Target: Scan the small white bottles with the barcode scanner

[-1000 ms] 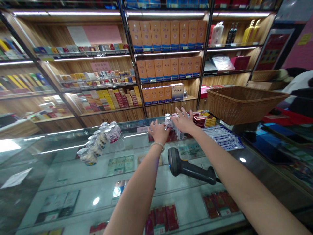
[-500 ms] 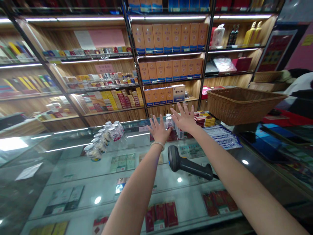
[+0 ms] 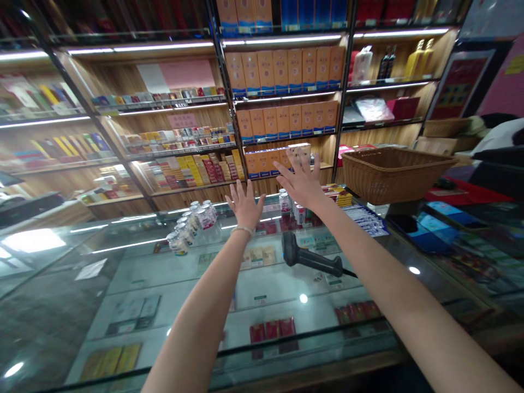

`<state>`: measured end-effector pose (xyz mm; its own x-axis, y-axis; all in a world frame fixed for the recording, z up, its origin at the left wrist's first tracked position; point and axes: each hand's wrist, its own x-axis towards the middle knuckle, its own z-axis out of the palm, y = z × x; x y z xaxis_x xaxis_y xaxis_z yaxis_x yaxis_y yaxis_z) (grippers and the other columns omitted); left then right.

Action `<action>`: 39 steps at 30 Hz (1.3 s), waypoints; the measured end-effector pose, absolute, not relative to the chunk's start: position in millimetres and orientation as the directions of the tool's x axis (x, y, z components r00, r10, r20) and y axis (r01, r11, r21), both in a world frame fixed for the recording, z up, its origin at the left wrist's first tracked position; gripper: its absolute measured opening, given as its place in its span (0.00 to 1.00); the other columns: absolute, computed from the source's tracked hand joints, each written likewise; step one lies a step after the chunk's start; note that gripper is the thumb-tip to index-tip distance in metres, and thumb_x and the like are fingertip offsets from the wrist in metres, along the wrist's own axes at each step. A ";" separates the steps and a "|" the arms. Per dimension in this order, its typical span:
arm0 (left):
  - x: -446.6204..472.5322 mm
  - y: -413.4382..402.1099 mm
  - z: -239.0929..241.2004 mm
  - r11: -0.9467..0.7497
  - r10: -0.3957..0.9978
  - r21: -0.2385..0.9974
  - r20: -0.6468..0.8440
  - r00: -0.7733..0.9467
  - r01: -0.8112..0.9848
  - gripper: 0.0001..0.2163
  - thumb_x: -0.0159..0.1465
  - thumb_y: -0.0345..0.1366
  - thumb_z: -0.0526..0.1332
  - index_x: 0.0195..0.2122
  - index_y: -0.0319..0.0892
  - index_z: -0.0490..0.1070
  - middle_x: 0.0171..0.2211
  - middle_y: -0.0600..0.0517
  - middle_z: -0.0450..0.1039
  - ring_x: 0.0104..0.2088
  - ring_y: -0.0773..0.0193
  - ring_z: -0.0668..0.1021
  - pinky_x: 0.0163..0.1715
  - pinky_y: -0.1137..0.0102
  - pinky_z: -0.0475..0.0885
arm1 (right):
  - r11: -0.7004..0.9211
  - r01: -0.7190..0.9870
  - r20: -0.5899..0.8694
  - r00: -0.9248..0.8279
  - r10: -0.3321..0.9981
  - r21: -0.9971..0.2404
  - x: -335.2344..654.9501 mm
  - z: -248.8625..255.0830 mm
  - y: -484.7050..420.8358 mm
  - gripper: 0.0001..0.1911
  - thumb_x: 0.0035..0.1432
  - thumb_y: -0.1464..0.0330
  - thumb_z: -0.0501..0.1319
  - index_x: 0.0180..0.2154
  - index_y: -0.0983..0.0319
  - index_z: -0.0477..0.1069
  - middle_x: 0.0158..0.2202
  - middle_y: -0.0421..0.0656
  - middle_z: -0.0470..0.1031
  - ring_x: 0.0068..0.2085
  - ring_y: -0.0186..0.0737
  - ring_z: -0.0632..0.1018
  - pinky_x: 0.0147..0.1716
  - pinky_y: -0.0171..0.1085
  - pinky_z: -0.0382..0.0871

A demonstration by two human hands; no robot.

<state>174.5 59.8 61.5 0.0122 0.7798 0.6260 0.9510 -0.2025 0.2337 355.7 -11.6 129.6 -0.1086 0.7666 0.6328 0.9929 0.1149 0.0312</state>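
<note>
My left hand (image 3: 244,206), a bracelet on its wrist, is spread above the far part of the glass counter (image 3: 245,284) with nothing in it. To its left stands a cluster of small clear bottles (image 3: 180,240). My right hand (image 3: 301,180) is raised with its fingers apart, also holding nothing. Just below and left of it are a few small bottles or cans (image 3: 285,203), partly covered by the hand. A black barcode scanner (image 3: 309,256) lies on the glass between my forearms, its cable passing under my right arm.
On the right stands a wicker basket (image 3: 393,174), beside packets in blue and white wrappers (image 3: 366,219) and red-yellow packs (image 3: 341,197). Behind the counter, shelves hold orange boxes (image 3: 289,71) and cigarette packs (image 3: 204,169). A person's white sleeve (image 3: 497,136) shows at far right.
My hands have moved apart, the left shifting left and both rising a little. The view has shifted slightly. Bottles and scanner appear to rest where they were on the counter.
</note>
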 end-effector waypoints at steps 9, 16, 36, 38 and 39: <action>130.4 19.9 70.1 -0.292 0.687 0.128 0.717 0.115 0.948 0.30 0.70 0.49 0.57 0.70 0.43 0.60 0.75 0.37 0.45 0.75 0.39 0.47 0.70 0.39 0.42 | 0.248 0.968 0.754 -0.188 0.629 0.034 317.3 114.7 -25.5 0.28 0.74 0.53 0.42 0.70 0.49 0.59 0.76 0.44 0.48 0.75 0.59 0.47 0.68 0.68 0.32; 89.2 -10.5 67.1 -0.297 0.654 0.075 0.742 0.146 0.952 0.25 0.70 0.47 0.58 0.66 0.43 0.67 0.74 0.37 0.50 0.74 0.41 0.52 0.70 0.40 0.45 | 0.279 0.960 0.794 -0.176 0.582 0.008 296.4 93.2 -45.3 0.27 0.73 0.54 0.46 0.67 0.53 0.65 0.73 0.49 0.56 0.73 0.56 0.54 0.68 0.66 0.37; 36.3 -39.7 20.8 -0.333 0.623 -0.026 0.745 0.241 0.943 0.25 0.70 0.46 0.58 0.66 0.46 0.67 0.73 0.39 0.54 0.73 0.41 0.55 0.71 0.40 0.43 | 0.274 0.961 0.781 -0.189 0.596 0.024 280.6 25.3 -74.1 0.25 0.71 0.55 0.53 0.65 0.54 0.68 0.70 0.50 0.64 0.70 0.56 0.59 0.67 0.62 0.41; 34.5 -40.9 17.2 -0.337 0.627 -0.032 0.738 0.249 0.941 0.24 0.70 0.46 0.58 0.65 0.46 0.68 0.72 0.39 0.55 0.73 0.40 0.56 0.71 0.40 0.43 | 0.272 0.962 0.781 -0.192 0.594 0.030 281.1 23.1 -75.0 0.25 0.72 0.55 0.52 0.65 0.54 0.68 0.69 0.50 0.64 0.70 0.56 0.60 0.67 0.61 0.41; 34.2 -41.4 16.1 -0.336 0.631 -0.031 0.735 0.249 0.942 0.24 0.70 0.46 0.59 0.65 0.46 0.69 0.72 0.38 0.56 0.73 0.40 0.56 0.70 0.39 0.43 | 0.270 0.962 0.782 -0.191 0.593 0.030 281.0 22.5 -75.3 0.25 0.72 0.55 0.52 0.64 0.54 0.68 0.69 0.50 0.65 0.69 0.56 0.61 0.67 0.61 0.41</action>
